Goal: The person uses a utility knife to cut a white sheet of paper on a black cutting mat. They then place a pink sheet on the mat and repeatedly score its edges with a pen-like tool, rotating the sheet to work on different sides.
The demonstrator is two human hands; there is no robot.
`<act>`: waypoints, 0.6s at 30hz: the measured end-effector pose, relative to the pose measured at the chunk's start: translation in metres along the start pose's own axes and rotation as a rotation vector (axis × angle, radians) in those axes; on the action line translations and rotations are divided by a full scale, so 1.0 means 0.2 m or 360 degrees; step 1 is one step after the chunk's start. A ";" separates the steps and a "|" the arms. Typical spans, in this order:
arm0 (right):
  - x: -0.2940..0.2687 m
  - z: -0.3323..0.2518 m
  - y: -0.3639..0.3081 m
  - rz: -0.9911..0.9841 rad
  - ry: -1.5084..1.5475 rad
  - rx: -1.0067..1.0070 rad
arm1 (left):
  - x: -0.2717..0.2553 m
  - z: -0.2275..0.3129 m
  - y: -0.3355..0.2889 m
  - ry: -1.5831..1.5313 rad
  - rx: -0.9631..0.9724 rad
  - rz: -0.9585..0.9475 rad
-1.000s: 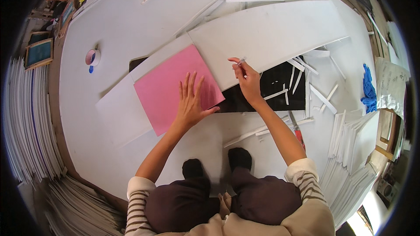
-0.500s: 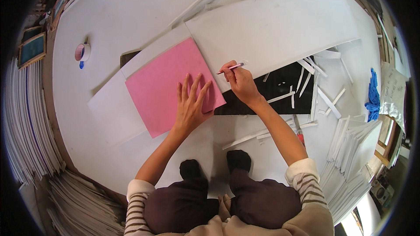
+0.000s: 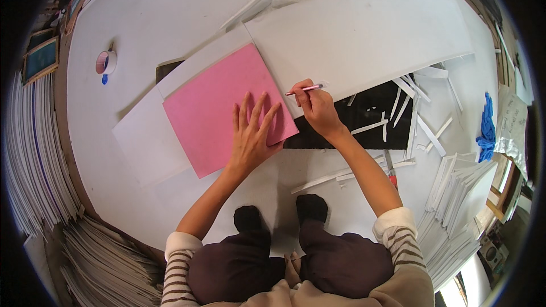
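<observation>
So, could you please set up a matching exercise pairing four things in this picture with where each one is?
Things:
1. pink sheet
2. pink pen
3. blue cloth
4. roll of tape

Places:
A. held in the right hand
B. far right of the floor, beside the stacked white boards
C. far left, alone on the white surface
D. pressed flat under the left hand

Pairs: 1-D, 2-A, 3-B, 4-C

White floor (image 3: 142, 17) carries white boards (image 3: 364, 40), a black mat (image 3: 369, 116), white strips (image 3: 341, 176) and a tape roll (image 3: 106, 62).
</observation>
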State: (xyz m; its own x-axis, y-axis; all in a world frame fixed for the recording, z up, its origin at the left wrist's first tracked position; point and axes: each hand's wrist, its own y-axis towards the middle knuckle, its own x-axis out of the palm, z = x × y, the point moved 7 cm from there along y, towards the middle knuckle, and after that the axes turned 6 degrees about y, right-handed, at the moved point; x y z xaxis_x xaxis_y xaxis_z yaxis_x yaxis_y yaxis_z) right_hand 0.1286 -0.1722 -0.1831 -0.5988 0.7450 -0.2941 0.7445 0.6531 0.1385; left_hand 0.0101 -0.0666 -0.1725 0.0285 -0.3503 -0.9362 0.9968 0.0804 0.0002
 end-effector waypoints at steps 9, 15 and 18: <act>0.01 -0.02 0.00 0.0081 0.0048 -0.0123 | 0.00 0.00 0.00 0.0000 -0.0001 -0.0008; 0.02 -0.02 0.00 0.0048 0.0042 -0.0096 | -0.01 0.00 0.00 0.0022 -0.0008 -0.0006; 0.03 -0.03 0.00 -0.0014 0.0006 -0.0089 | 0.00 0.00 -0.01 0.0021 -0.0016 -0.0008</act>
State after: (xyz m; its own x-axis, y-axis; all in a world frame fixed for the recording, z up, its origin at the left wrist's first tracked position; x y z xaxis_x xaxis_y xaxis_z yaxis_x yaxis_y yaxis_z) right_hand 0.1235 -0.1674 -0.1800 -0.6064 0.7397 -0.2918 0.7216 0.6661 0.1888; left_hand 0.0091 -0.0668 -0.1726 0.0223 -0.3384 -0.9408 0.9961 0.0878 -0.0079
